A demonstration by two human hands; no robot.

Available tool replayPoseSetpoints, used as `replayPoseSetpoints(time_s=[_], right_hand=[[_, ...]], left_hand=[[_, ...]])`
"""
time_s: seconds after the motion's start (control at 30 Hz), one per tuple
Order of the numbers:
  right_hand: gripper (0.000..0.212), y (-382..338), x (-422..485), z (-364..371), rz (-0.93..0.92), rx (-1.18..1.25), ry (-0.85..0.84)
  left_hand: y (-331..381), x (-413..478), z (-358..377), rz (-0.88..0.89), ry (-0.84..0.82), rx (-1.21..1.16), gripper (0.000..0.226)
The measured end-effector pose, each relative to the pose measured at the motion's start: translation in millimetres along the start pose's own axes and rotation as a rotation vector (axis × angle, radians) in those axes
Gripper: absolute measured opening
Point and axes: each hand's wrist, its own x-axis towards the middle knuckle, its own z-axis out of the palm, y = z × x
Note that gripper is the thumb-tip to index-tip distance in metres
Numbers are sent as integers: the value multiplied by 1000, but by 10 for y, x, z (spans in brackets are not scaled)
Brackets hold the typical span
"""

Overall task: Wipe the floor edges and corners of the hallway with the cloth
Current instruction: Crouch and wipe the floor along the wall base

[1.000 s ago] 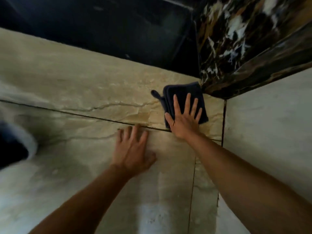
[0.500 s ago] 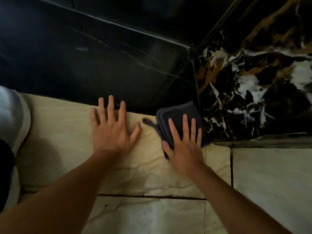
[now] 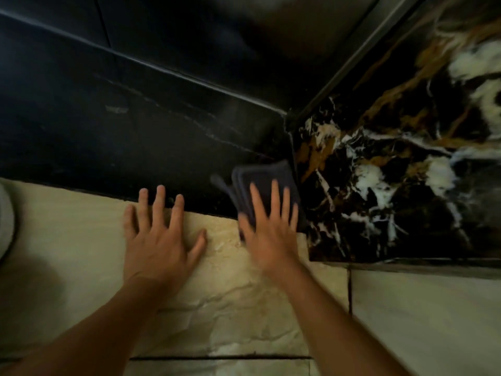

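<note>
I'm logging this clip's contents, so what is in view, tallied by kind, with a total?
Hands: 2, the left hand flat on the beige floor, the right hand pressing the cloth
Cloths: 1, the dark folded cloth in the corner
Dark wall slabs: 2, the black slab and the veined slab
Total: 5

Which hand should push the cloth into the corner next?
Right. The right hand already lies flat on the cloth, which sits against the dark wall beside the marble panel. The left hand is bare on the floor tile, likely bracing.
</note>
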Motion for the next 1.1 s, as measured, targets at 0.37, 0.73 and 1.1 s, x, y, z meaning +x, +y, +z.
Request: replayPoseSetpoints(time_s=[0.37,0.73,1.1], right_hand=[[71,-79,428,12,61,32,-30],[73,-3,-500,194,73,12,-24],[74,-116,520,-21,133,29,-40]], left_hand=[[10,-30,-26,14,-5,-5,85],[35,-13,-27,-6,-12,25,89],[30,-11,6,-3,12,39,89]])
